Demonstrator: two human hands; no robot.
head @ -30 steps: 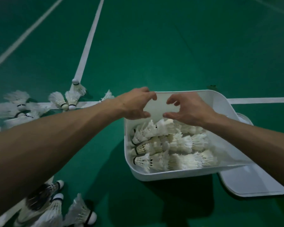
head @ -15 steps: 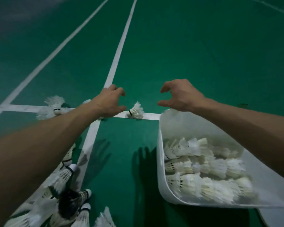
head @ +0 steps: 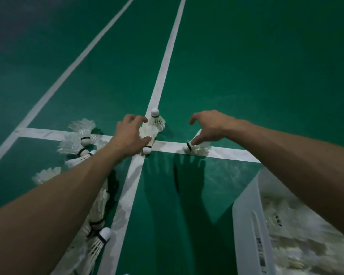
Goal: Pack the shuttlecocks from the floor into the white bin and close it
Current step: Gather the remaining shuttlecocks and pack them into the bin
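Cupping left hand [head: 130, 135] over a shuttlecock [head: 149, 133] mid-frame, grip unclear; touching a second shuttlecock [head: 199, 149] with spread-fingered right hand [head: 212, 126]; risking crushed feathers or nudging it farther from the bin [head: 248, 215], lower right.

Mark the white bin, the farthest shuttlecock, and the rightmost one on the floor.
White bin [head: 246, 213]: head view, on its left outer wall.
Farthest shuttlecock [head: 155, 112]: head view, on its white cork.
Rightmost floor shuttlecock [head: 200, 150]: head view, on its feathers.
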